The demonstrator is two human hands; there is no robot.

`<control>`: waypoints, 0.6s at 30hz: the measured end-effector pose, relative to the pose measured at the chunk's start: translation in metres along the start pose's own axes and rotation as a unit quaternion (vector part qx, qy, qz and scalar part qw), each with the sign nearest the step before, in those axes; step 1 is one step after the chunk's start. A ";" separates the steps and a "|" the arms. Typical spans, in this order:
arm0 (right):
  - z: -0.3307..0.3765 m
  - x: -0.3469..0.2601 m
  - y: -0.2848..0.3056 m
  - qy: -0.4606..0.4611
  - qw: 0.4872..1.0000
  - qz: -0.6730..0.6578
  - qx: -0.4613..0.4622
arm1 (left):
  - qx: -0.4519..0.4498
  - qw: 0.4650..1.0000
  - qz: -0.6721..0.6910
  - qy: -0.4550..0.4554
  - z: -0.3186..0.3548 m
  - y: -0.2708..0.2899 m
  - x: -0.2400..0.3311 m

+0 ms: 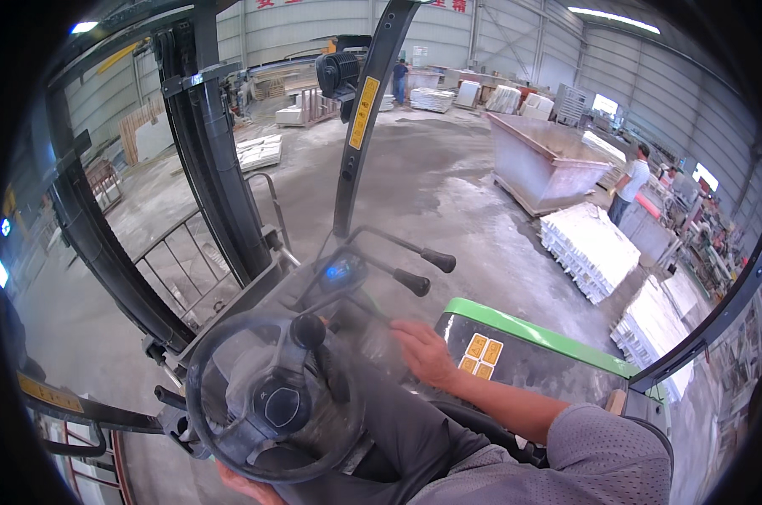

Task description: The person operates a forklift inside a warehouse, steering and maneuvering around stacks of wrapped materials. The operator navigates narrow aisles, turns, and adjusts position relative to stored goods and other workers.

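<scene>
I sit at the black steering wheel (192,404) of a forklift, its spinner knob (309,332) at the upper right of the rim. My left hand (250,486) is at the wheel's lower rim, partly covered by it; its fingers are hidden. My right hand (425,352) is over my right leg, fingers stretched out and lying nearly flat. Its fingertips are by the end of a thin dark lever (373,307); whether they touch it I cannot tell. Ahead of that hand, two levers with black knobs (412,282) stick out from beside a lit blue display (339,271).
The black mast (204,160) stands ahead on the left, a dark post (360,126) right of it. Right of me runs a green-edged cover (524,324). Beyond are a large metal bin (532,160), stacks of white slabs (590,244), a person (629,185) beside them and another person (400,82) farther off.
</scene>
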State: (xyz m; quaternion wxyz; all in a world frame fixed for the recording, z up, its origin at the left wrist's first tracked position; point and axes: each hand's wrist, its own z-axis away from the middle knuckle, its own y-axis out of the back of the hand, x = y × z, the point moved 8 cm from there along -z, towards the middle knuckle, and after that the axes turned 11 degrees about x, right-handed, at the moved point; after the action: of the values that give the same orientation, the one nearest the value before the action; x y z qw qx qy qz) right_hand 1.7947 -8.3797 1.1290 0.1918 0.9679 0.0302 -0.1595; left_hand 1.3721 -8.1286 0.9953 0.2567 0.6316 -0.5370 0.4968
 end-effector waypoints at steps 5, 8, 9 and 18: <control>0.015 -0.060 0.026 -0.013 1.000 0.011 0.018 | 0.007 0.999 0.023 0.043 -0.013 0.057 -0.002; 0.021 -0.118 0.059 -0.004 0.999 0.046 0.007 | 0.010 0.999 -0.048 0.002 -0.006 0.111 0.022; 0.021 -0.140 0.075 0.010 0.998 0.058 0.015 | -0.023 0.998 -0.059 -0.021 -0.003 0.127 0.035; 0.044 -0.355 0.200 -0.018 0.996 -0.081 0.045 | -0.030 1.000 -0.002 0.007 0.073 0.299 0.169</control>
State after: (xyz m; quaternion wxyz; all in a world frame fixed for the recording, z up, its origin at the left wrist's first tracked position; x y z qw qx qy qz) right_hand 1.4694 -8.5802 1.2766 0.1351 0.9669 0.0975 -0.1933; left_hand 1.1066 -8.3502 1.0577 0.2804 0.6209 -0.5486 0.4847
